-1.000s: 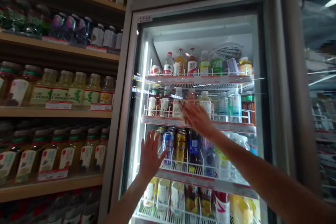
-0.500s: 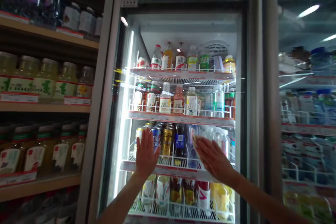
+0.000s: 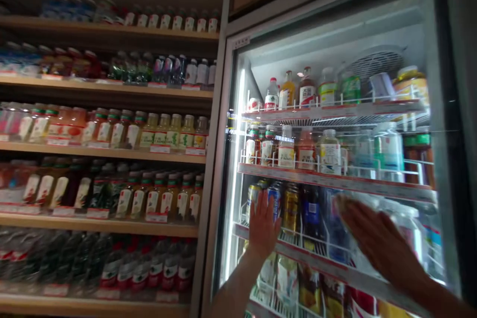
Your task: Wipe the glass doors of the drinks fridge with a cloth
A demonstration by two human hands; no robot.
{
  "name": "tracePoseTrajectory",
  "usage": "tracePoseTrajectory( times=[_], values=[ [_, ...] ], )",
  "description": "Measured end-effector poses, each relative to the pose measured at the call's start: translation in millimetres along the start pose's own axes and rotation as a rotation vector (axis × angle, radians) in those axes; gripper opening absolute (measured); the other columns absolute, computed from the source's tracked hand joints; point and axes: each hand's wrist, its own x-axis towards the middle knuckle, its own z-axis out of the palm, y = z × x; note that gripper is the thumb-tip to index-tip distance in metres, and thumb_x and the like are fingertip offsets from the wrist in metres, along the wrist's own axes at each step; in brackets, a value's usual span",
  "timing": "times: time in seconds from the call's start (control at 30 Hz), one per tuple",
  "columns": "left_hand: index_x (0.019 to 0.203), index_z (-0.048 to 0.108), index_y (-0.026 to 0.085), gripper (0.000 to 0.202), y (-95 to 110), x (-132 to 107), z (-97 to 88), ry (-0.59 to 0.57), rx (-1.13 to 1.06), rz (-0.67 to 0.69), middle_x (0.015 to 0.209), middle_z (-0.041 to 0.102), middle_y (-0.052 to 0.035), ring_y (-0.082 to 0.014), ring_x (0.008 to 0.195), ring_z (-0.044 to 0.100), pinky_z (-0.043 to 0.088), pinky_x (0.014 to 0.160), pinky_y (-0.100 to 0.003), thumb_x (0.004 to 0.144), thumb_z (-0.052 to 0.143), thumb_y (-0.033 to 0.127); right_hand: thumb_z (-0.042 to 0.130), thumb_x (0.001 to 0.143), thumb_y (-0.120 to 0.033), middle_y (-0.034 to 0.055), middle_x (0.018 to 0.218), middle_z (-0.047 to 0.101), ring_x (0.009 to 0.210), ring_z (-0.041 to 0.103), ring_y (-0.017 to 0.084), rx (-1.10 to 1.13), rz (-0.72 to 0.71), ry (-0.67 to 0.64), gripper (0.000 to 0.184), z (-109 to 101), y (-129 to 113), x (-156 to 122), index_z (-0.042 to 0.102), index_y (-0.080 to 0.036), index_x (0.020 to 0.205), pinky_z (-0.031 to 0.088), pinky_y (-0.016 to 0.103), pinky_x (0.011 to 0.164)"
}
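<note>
Apparently you are working at the tall, grey-framed clear glass door (image 3: 328, 181) right of frame, bare left hand (image 3: 263, 226) spread wide, blurred right hand (image 3: 376, 238) with its grip unclear, and the next move probably calls for flat palms.

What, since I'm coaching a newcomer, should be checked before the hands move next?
1. Glass door shut: ok, reflections lie across it.
2. Left hand free: ok, fingers spread, nothing seen in it.
3. Left hand touching the glass: cannot tell.
4. Right hand free: cannot tell, its fingertips are blurred.
5. Third shelf's drinks all in plain sight: not ok, the hands cover some.
6. Red-capped bottle upright: ok.
</note>
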Motion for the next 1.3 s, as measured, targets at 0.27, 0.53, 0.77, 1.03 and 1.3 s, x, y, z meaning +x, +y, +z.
tracePoseTrajectory(
  times=[0.27, 0.53, 0.77, 1.03, 1.3],
  values=[
    [0.146, 0.010, 0.016, 0.063, 5, -1, 3.3, 0.041, 0.027, -0.025, 0.147, 0.033, -0.0119, -0.0240, 0.139, 0.022, 0.035, 0.106, -0.046, 0.091, 0.038, 0.029, 0.041, 0.088, -0.016, 0.0037, 0.147, 0.036, 0.138, 0.027, 0.019, -0.065, 0.026, -0.059, 0.060, 4, 14, 41, 0.023, -0.025, 0.145, 0.013, 0.046, 0.115],
    [0.146, 0.013, 0.013, 0.070, 5, -13, 0.0, -0.035, 0.024, 0.019, 0.148, 0.029, -0.0144, -0.0269, 0.140, 0.018, 0.033, 0.106, -0.048, 0.088, 0.044, 0.039, 0.046, 0.079, -0.007, 0.0001, 0.150, 0.031, 0.140, 0.020, 0.020, 0.022, -0.271, -0.197, 0.057, 23, -76, -20, 0.044, -0.020, 0.135, 0.016, 0.039, 0.116],
    [0.145, 0.018, 0.018, 0.064, -1, -24, -7.4, -0.111, 0.019, 0.049, 0.150, 0.027, -0.0102, -0.0246, 0.140, 0.017, 0.031, 0.107, -0.046, 0.088, 0.044, 0.030, 0.044, 0.086, -0.013, 0.0068, 0.149, 0.031, 0.139, 0.024, 0.020, -0.094, 0.067, -0.032, 0.062, -1, 15, 34, 0.024, -0.022, 0.144, 0.011, 0.047, 0.115],
    [0.141, 0.027, 0.013, 0.061, 6, -23, -9.0, -0.128, 0.039, 0.019, 0.149, 0.030, -0.0123, -0.0283, 0.138, 0.023, 0.033, 0.106, -0.048, 0.086, 0.048, 0.030, 0.043, 0.082, -0.006, 0.0007, 0.151, 0.027, 0.142, 0.015, 0.019, -0.026, -0.216, -0.219, 0.057, 5, -47, -25, 0.042, -0.022, 0.136, 0.012, 0.042, 0.116],
    [0.140, 0.030, 0.015, 0.058, 22, -17, -10.6, -0.090, 0.012, 0.122, 0.149, 0.030, -0.0126, -0.0259, 0.141, 0.017, 0.029, 0.109, -0.047, 0.088, 0.045, 0.037, 0.044, 0.088, -0.019, 0.0073, 0.152, 0.022, 0.141, 0.019, 0.023, -0.143, 0.214, -0.025, 0.065, -12, 13, 3, 0.017, -0.023, 0.147, 0.011, 0.048, 0.115]
  ],
)
